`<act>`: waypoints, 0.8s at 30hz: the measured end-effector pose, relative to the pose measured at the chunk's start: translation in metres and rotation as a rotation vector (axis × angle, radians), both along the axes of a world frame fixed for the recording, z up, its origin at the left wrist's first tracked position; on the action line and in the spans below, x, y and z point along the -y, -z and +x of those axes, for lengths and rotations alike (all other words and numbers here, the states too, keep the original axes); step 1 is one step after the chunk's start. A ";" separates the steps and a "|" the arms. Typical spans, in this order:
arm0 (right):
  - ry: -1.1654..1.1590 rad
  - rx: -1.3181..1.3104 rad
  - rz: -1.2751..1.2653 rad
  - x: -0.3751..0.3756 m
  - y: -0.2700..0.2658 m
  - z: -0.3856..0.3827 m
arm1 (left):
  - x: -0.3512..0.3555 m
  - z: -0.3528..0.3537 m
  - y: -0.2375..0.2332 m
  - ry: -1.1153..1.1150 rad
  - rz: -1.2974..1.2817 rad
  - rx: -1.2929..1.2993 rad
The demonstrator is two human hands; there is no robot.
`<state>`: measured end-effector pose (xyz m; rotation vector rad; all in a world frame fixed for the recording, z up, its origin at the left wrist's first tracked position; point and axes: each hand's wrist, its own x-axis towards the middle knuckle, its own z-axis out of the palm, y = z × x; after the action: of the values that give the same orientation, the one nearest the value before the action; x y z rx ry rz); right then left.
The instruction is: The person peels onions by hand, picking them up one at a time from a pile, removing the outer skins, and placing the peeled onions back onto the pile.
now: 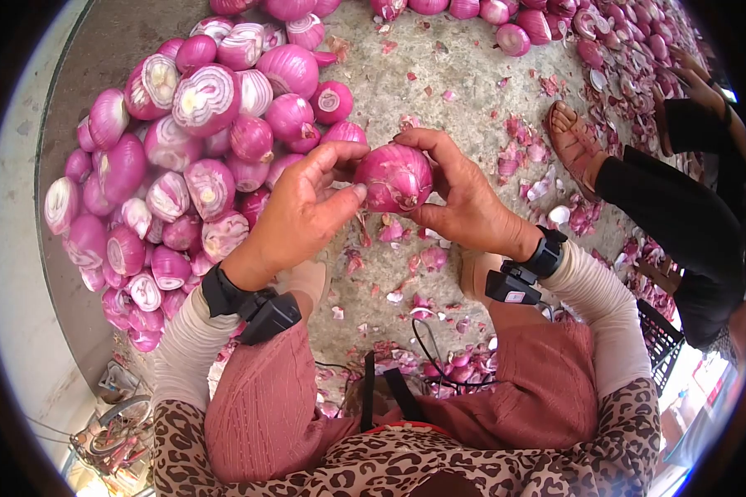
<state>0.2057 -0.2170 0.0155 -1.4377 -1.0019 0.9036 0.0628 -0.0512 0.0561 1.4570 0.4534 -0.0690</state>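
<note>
- A round, glossy purple-pink onion (395, 178) is held up above the floor between both hands, midway between the knees and the top of the view.
- Its skin is smooth, with thin darker streaks and a ragged, papery patch toward its lower end.
- The bare right hand (464, 195) has its grip clamped on the onion's right side, fingers above and thumb below.
- The bare left hand (302, 199) has its grip closed on the left edge, thumb in front; the hands hide the onion's sides.
- A large heap of purple-and-white onions (170, 195), many with pale, ringed cut faces, lies just beside the left hand.
- More round purple onions (514, 39) line the far edge of the rough grey concrete floor (427, 66).
- Thin pink onion skins (518, 132) litter the floor, below the hands too.
- At right, another person's sandalled foot (574, 137) and dark trouser leg (646, 190) take up floor space.
- A thin black cable (429, 348) loops between the knees.
</note>
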 end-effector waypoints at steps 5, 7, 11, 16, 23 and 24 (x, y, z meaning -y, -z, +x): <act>-0.003 0.091 -0.023 0.000 0.001 -0.001 | 0.004 -0.001 0.002 -0.040 -0.048 0.000; -0.039 0.044 -0.084 0.000 -0.005 0.000 | 0.004 -0.001 0.004 -0.049 -0.049 0.000; -0.068 -0.091 -0.177 -0.001 -0.009 -0.003 | -0.002 -0.003 0.009 0.001 0.070 0.046; 0.031 -0.097 -0.042 0.001 -0.001 -0.002 | 0.001 -0.001 0.000 -0.036 -0.077 -0.001; 0.014 -0.106 -0.057 0.003 0.001 -0.003 | 0.006 -0.003 0.002 -0.046 -0.051 -0.023; 0.013 -0.106 -0.057 0.002 0.002 -0.004 | 0.007 -0.003 0.003 -0.050 0.009 -0.005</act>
<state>0.2019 -0.2194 0.0137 -1.4269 -0.8928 0.9951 0.0598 -0.0579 0.0531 1.4538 0.4945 -0.0302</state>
